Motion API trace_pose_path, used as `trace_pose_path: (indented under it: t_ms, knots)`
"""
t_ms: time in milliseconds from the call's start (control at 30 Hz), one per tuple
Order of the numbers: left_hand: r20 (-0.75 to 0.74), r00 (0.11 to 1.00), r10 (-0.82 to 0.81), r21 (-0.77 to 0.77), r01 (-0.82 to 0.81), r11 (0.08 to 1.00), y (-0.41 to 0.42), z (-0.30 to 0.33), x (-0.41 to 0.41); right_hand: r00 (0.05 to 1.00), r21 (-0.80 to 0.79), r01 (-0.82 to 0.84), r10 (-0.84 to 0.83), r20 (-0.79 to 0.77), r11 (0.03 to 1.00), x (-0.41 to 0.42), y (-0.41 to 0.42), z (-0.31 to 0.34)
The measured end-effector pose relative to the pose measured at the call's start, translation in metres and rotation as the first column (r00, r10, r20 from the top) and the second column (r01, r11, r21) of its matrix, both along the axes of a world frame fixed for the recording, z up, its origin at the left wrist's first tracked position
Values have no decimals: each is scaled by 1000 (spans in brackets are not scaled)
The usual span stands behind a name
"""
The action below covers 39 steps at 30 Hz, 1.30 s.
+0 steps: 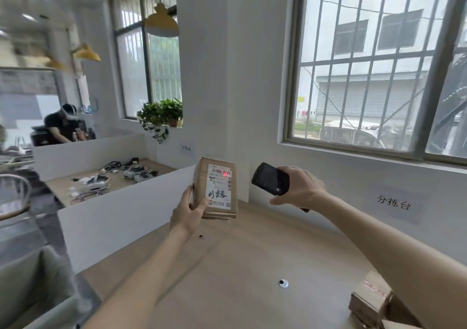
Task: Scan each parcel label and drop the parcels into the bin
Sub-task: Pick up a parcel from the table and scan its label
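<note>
My left hand point(188, 211) grips a brown cardboard parcel point(202, 177) upright above the wooden table point(240, 265), thumb on the lower corner of its white label point(219, 186). A red scanner light falls on the barcode at the label's top. To the right of the parcel, my right hand point(300, 187) holds a black handheld scanner point(270, 178) with its dark face turned toward the label. More cardboard parcels point(371, 301) lie at the table's lower right, partly behind my right forearm. No bin is in view.
A white partition point(121, 212) borders the table on the left; beyond it a second table carries cables and devices point(113, 177). A white wall with a paper sign point(393, 202) and a barred window stands behind. A person works far left.
</note>
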State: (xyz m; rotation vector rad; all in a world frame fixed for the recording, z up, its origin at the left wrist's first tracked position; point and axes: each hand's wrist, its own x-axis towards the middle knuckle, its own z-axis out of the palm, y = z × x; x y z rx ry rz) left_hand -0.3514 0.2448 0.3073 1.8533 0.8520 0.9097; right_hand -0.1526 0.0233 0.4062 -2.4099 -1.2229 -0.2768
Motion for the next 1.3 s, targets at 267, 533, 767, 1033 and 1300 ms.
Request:
trace_pose_path:
  t_ms: [267,533,767,1033,1300]
  knots:
    - [-49,994,101,-24,-103,994,66,-4,-30,995,13,-98,98,-19,995,-4,81,-9]
    - [-58,972,228,-12,-229,973,148,-3,-65,977,19,-205,206,-51,979,2,172,-4]
    - [-62,948,313,3,-313,950,209,-12,-92,943,31,-304,306,-129,952,-11,259,-15]
    - [-34,942,335,-107,-337,935,268,-26,-119,820,68,-491,487,-301,869,-64,380,-58]
    - [7,880,475,-196,-465,863,310,-50,-177,563,141,-702,665,-490,698,-159,488,-104]
